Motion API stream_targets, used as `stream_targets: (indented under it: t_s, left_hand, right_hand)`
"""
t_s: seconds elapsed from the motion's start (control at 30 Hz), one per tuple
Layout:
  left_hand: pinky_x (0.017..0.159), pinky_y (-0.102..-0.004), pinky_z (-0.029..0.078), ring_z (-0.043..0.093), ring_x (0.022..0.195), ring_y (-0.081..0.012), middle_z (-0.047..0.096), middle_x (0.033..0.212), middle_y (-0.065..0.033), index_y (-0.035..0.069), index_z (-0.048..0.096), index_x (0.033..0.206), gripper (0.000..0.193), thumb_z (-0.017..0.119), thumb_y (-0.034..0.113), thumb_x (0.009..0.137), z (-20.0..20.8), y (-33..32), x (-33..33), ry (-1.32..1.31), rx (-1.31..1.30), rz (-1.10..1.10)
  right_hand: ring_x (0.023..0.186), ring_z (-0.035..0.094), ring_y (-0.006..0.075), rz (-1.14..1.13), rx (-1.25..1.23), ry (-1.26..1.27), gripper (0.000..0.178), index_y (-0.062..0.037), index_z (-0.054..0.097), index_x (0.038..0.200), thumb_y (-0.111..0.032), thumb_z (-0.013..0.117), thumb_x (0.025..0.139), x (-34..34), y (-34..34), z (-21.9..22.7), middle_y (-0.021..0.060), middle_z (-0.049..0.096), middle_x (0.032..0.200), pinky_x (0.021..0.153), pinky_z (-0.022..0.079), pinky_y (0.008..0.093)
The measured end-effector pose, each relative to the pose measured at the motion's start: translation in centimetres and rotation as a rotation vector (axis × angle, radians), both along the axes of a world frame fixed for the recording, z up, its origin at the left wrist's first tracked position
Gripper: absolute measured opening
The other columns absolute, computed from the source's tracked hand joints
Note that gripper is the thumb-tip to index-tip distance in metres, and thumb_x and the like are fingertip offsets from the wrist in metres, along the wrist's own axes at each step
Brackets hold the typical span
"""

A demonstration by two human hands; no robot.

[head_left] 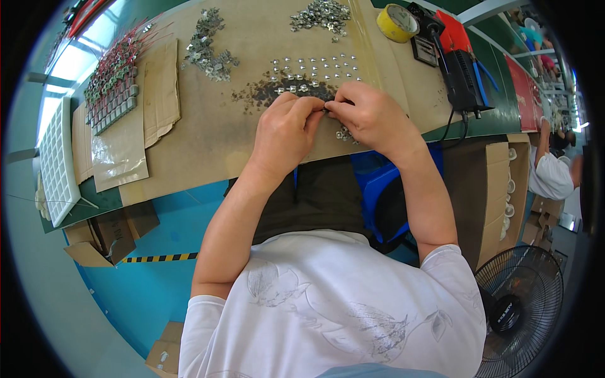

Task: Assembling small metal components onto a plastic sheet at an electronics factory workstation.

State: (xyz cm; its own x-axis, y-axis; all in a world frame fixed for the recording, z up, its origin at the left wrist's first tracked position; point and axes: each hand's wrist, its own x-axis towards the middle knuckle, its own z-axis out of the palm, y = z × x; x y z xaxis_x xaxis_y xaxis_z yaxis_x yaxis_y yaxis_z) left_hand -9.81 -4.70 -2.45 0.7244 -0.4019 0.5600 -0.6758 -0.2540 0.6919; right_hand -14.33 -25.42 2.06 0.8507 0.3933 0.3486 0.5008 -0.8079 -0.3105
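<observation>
Near the front edge of the brown board, my left hand and my right hand meet fingertip to fingertip. Both are closed in a pinch around something small and dark, too tiny to name and mostly covered by the fingers. Just beyond them lies a scatter of tiny dark pieces. Small shiny metal parts stand in rows past that scatter. A few loose metal pieces lie beneath my right hand.
Farther off are two heaps of metal parts, one flat-looking, one shiny. Wired cylindrical components and a white grid tray are left. Yellow tape and a black device stand right; a fan is lower right.
</observation>
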Motion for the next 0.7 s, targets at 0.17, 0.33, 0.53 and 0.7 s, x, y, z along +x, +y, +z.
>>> stream_targets:
  t_s: [0.17, 0.33, 0.53, 0.7]
  left_hand:
    - [0.074, -0.0420, 0.059, 0.071, 0.085, -0.0304, 0.074, 0.088, -0.0088, 0.006, 0.078, 0.098, 0.019, 0.083, -0.002, 0.082, -0.12, 0.00, 0.40, -0.068, 0.020, -0.031]
    - [0.077, -0.0404, 0.058, 0.071, 0.089, -0.0285, 0.077, 0.096, -0.0067, 0.005, 0.080, 0.093, 0.016, 0.086, -0.002, 0.079, -0.55, -0.05, 0.57, -0.100, 0.007, -0.027]
    - [0.075, -0.0398, 0.057, 0.071, 0.088, -0.0285, 0.074, 0.095, -0.0069, 0.006, 0.081, 0.092, 0.016, 0.086, -0.002, 0.079, -0.40, 0.20, 0.46, -0.053, 0.021, -0.023]
    - [0.075, -0.0399, 0.057, 0.070, 0.087, -0.0279, 0.073, 0.094, -0.0067, 0.006, 0.081, 0.092, 0.015, 0.086, -0.001, 0.080, -0.39, 0.17, 0.40, -0.032, 0.025, -0.032]
  right_hand:
    - [0.084, 0.068, 0.0300, -0.015, 0.054, 0.021, 0.008, -0.0075, 0.077, 0.096, -0.011, 0.080, 0.090, -0.07, 0.20, -0.04, 0.0081, 0.065, 0.089, 0.068, 0.057, 0.0426]
    - [0.084, 0.068, 0.0301, -0.038, 0.081, 0.000, 0.010, -0.0083, 0.078, 0.098, -0.012, 0.080, 0.090, 0.01, 0.40, -0.42, 0.0079, 0.066, 0.090, 0.069, 0.057, 0.0431]
    - [0.086, 0.069, 0.0303, -0.023, 0.115, 0.083, 0.011, -0.0098, 0.081, 0.101, -0.011, 0.080, 0.090, 0.24, 0.16, -0.05, 0.0081, 0.067, 0.090, 0.072, 0.058, 0.0430]
    - [0.085, 0.070, 0.0300, -0.035, 0.138, 0.099, 0.010, -0.0094, 0.083, 0.099, -0.011, 0.080, 0.089, 0.27, -0.02, 0.16, 0.0081, 0.069, 0.090, 0.073, 0.058, 0.0428]
